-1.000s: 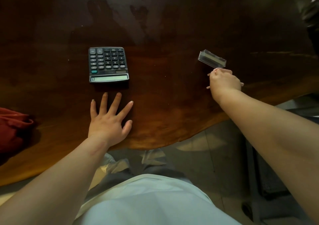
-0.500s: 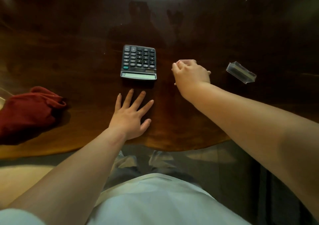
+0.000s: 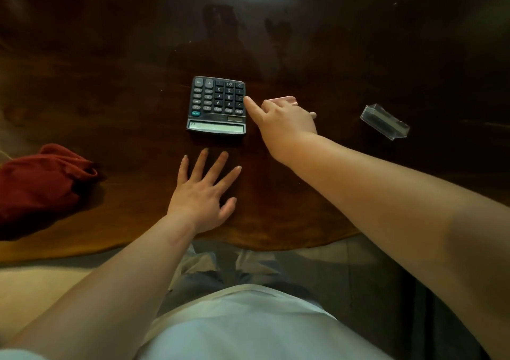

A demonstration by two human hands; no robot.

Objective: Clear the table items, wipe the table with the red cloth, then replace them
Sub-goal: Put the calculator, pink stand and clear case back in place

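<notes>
A dark calculator [image 3: 216, 105] lies on the dark wooden table [image 3: 317, 194], its display toward me. My right hand [image 3: 284, 122] is just right of it, curled on a small pinkish object [image 3: 285, 99] that is mostly hidden, with the forefinger stretched out to the calculator's right edge. My left hand [image 3: 202, 194] rests flat on the table below the calculator, fingers spread, holding nothing. A crumpled red cloth [image 3: 41, 183] sits at the left near the table's front edge. A clear plastic holder [image 3: 385, 122] lies to the right.
The table's wavy front edge [image 3: 276, 245] runs just under my left wrist. Beyond it are my lap in light clothing [image 3: 248, 321] and the floor. The far part of the table is dark with faint reflections.
My right hand has travelled left, from beside the clear plastic holder to the calculator's right edge, and its forefinger has stretched out. My left hand has stayed flat.
</notes>
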